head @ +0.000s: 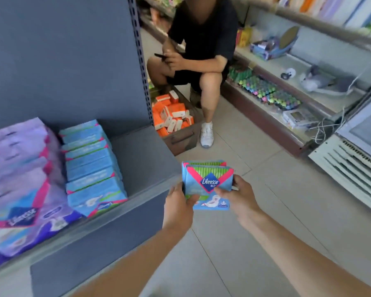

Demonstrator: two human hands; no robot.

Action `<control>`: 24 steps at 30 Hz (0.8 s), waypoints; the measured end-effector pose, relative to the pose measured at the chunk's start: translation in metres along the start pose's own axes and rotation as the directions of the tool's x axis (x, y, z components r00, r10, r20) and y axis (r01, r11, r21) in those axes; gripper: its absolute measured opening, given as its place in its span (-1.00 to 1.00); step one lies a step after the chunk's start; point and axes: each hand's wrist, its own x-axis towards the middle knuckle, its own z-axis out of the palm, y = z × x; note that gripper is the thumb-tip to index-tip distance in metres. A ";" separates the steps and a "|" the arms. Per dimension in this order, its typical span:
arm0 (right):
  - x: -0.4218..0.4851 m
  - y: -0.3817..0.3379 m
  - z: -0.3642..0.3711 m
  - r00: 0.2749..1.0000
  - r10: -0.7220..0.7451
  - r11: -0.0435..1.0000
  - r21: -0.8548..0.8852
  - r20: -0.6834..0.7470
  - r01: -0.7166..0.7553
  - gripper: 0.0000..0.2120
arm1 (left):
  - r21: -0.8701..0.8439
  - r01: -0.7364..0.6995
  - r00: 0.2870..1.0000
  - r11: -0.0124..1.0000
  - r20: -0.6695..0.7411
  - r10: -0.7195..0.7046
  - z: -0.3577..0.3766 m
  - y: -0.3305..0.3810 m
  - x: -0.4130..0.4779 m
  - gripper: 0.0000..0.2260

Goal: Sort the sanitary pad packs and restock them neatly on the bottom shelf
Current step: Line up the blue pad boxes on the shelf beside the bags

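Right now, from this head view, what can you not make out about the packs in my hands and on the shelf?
All in the head view:
1. Count of the held blue packs: the front pack hides those behind.
2. Their lower print: left hand and right hand partly cover it.
3. Purple packs: blurred, cut off by the left edge.
4. Shelved blue packs: print too blurred to read.

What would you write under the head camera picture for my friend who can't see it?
The left hand and right hand hold a stack of blue pad packs beside a grey shelf holding a blue row and purple packs. Behind, a person crouches by a box of orange packs.
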 end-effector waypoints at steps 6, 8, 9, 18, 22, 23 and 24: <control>0.051 -0.036 0.111 0.986 -0.095 0.988 -0.107 0.135 0.110 -0.66 | -0.028 0.008 0.974 1.000 -0.225 -0.014 -0.077 -0.017 0.054 -0.67; 0.068 -0.035 0.143 0.983 -0.093 0.981 -0.157 0.155 0.117 -0.61 | -0.017 0.054 0.962 0.998 -0.268 -0.057 -0.090 -0.028 0.071 -0.62; 0.076 -0.034 0.155 0.983 -0.092 0.977 -0.176 0.160 0.120 -0.59 | -0.017 0.074 0.956 0.997 -0.284 -0.076 -0.092 -0.031 0.079 -0.58; 0.147 -0.031 0.224 0.981 -0.058 0.976 -0.197 0.187 0.095 -0.57 | -0.211 0.203 0.888 0.956 -0.372 -0.271 -0.099 -0.044 0.154 -0.45; 0.176 -0.028 0.247 0.980 -0.067 0.979 -0.174 0.188 0.101 -0.53 | -0.197 0.248 0.875 0.949 -0.375 -0.306 -0.114 -0.045 0.187 -0.47; 0.183 -0.028 0.254 0.978 -0.078 0.977 -0.181 0.192 0.113 -0.51 | -0.203 0.269 0.869 0.941 -0.370 -0.329 -0.118 -0.045 0.194 -0.49; 0.191 -0.028 0.262 0.977 -0.092 0.973 -0.193 0.193 0.130 -0.50 | -0.217 0.293 0.858 0.931 -0.371 -0.356 -0.120 -0.048 0.204 -0.52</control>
